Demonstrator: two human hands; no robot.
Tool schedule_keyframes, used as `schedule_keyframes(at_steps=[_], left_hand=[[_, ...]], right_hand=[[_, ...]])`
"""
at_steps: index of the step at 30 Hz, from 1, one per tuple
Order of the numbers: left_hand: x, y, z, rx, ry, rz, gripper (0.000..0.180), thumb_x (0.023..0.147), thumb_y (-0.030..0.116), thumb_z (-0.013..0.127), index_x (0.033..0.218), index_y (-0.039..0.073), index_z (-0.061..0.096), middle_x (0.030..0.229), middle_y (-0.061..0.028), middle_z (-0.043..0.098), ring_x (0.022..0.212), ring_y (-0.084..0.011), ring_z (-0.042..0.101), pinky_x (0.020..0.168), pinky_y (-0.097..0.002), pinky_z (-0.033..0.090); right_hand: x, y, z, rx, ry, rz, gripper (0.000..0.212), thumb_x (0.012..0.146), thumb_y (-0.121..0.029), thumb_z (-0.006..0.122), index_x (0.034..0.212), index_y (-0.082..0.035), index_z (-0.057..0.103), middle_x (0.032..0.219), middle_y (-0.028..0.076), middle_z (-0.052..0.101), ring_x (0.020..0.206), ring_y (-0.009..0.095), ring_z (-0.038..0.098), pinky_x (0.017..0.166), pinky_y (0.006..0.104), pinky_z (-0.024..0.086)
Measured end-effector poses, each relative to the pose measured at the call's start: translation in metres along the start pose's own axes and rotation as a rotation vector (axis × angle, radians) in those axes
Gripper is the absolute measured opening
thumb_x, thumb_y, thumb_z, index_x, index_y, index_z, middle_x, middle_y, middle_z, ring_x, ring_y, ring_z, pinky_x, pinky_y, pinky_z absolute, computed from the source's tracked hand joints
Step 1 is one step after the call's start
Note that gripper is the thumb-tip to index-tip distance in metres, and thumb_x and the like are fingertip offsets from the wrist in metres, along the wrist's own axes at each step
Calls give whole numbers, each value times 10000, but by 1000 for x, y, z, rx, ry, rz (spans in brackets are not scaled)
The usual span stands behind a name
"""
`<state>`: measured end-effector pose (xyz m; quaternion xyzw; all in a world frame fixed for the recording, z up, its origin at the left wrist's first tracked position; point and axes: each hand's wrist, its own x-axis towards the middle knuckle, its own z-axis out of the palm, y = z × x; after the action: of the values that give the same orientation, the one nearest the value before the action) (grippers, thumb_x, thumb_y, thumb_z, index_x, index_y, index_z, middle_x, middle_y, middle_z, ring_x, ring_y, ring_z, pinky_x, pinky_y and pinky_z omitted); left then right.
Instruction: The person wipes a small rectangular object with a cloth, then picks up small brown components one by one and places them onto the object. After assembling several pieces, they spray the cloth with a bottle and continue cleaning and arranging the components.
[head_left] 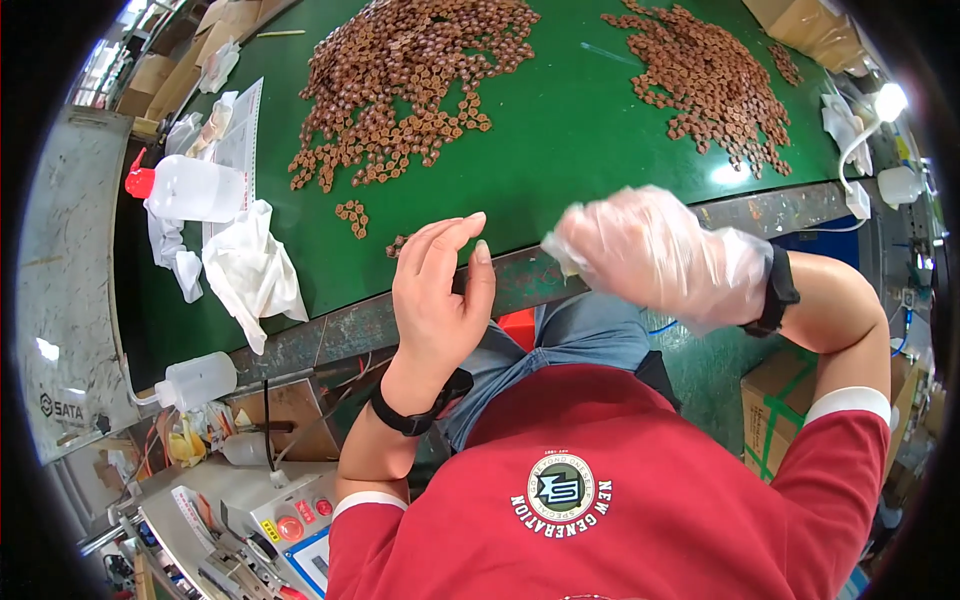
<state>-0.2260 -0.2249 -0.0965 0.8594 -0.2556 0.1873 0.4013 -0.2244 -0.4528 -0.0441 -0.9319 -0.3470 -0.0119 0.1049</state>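
My left hand (440, 290) is bare and held over the table's front edge. Its fingers are bent forward, the thumb stands apart, and nothing shows between them. Beside its fingers lie a few small brown round parts (395, 247), partly hidden by the hand. To the right, my right hand (650, 255) wears a clear plastic glove and is raised just in front of the edge. The gloved fingers are curled closed; what is in them, if anything, is hidden. A small cluster of the brown parts (352, 217) lies farther left on the green table (560, 130).
A big heap of brown parts (410, 80) covers the back left, another heap (710, 85) the back right. At left are a bottle with a red cap (200, 190) and a white cloth (255, 270). A lit lamp (888, 102) stands at far right.
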Motion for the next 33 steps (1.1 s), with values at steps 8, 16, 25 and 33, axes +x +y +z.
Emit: schedule_keyframes(at_steps=[8,16,25,33], left_hand=[[-3,-1,0,25,-4,28,282,804,-6,633,1084,23,615,993,-124,651,936,-297,621,845,-391,487],[-1,2,3,46,-14,36,269,814,-2,629,1082,24,616,1002,-117,652,946,-301,619,845,-388,488],[12,27,-11,-439,-93,-221,272,916,50,580,1187,28,577,1087,-77,634,1011,-172,602,808,-293,501],[41,56,-4,-1249,-340,-559,301,963,121,570,1239,3,536,1115,-55,610,964,-85,577,808,-242,479]], right_hand=[[-17,4,-2,87,71,12,161,818,-174,661,825,-44,566,644,128,602,578,300,626,528,398,512],[3,26,17,-32,240,74,168,872,-189,646,840,-46,563,642,103,615,495,269,602,471,386,490],[-6,49,-26,1198,466,193,117,940,-132,579,1024,-51,585,861,6,628,804,103,631,703,251,513],[-20,9,-24,1782,311,352,175,921,-112,611,1082,-60,567,1066,8,612,969,98,602,863,243,481]])
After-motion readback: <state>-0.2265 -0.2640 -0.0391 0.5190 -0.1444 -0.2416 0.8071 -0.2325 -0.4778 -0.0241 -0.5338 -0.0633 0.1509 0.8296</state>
